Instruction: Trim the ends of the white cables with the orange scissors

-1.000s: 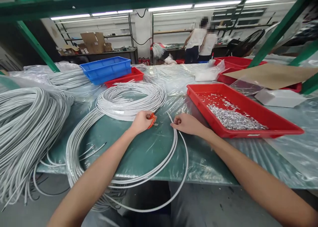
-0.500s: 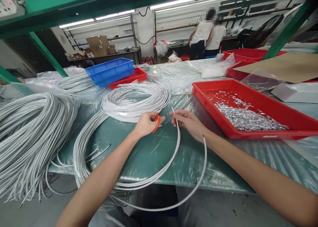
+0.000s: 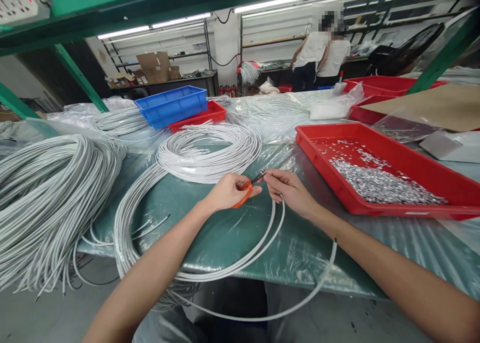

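Orange-handled cutters [image 3: 244,197] sit in the curled left hand [image 3: 228,191], tips meeting the right hand [image 3: 288,189], which pinches white cables [image 3: 202,277] above the green table [image 3: 228,228] (trimming, seemingly); the next move calls for steadiness.

Left hand [image 3: 227,192] wrapped around the orange-handled cutters [image 3: 246,186], you've got their dark blades right by your right hand [image 3: 287,188], which pinches white cables [image 3: 273,213]; a loose cable [image 3: 332,257] curves up near your forearm [image 3: 360,245], black-tipped; the white coil [image 3: 195,169] lies just beyond; the big red tray [image 3: 371,209] of silvery bits [image 3: 378,180] sits at your right.
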`<action>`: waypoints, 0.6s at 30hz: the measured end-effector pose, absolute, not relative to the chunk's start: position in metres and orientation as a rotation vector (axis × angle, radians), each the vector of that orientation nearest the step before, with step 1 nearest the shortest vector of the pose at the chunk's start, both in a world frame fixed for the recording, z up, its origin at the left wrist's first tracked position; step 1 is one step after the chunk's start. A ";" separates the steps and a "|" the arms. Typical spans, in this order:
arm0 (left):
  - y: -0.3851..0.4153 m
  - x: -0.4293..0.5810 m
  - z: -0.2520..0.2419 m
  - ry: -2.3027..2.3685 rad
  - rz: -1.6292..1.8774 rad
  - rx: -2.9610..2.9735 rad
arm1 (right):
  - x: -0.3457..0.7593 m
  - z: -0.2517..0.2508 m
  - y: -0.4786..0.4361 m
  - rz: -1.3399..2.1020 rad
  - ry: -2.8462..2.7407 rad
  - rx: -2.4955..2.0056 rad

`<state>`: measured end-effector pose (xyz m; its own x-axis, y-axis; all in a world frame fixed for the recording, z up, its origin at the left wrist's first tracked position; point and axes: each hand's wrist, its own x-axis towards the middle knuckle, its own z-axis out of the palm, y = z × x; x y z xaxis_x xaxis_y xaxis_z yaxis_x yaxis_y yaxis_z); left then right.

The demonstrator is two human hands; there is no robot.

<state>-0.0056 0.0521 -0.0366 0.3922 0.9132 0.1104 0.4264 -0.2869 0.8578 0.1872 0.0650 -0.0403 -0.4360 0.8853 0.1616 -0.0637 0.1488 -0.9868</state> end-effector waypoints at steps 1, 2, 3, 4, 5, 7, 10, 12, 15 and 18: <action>0.052 -0.006 -0.036 1.134 0.794 1.867 | 0.188 -0.040 0.065 1.413 -1.591 -0.812; 0.051 -0.006 -0.035 1.118 0.793 1.859 | 0.188 -0.040 0.065 1.410 -1.600 -0.810; 0.051 -0.006 -0.034 1.107 0.793 1.858 | 0.188 -0.039 0.064 1.408 -1.606 -0.810; 0.050 -0.007 -0.034 1.102 0.793 1.862 | 0.188 -0.039 0.064 1.405 -1.611 -0.810; 0.050 -0.007 -0.033 1.104 0.790 1.869 | 0.188 -0.038 0.064 1.400 -1.615 -0.810; 0.049 -0.008 -0.031 1.118 0.779 1.891 | 0.188 -0.038 0.063 1.389 -1.624 -0.813; 0.048 -0.008 -0.031 1.147 0.757 1.920 | 0.187 -0.038 0.063 1.389 -1.635 -0.811; 0.048 -0.008 -0.031 1.167 0.756 1.934 | 0.187 -0.038 0.064 1.394 -1.640 -0.806; 0.049 -0.008 -0.032 1.184 0.759 1.949 | 0.187 -0.040 0.065 1.397 -1.645 -0.805; 0.050 -0.008 -0.032 1.139 0.743 1.919 | 0.188 -0.041 0.066 1.435 -1.625 -0.789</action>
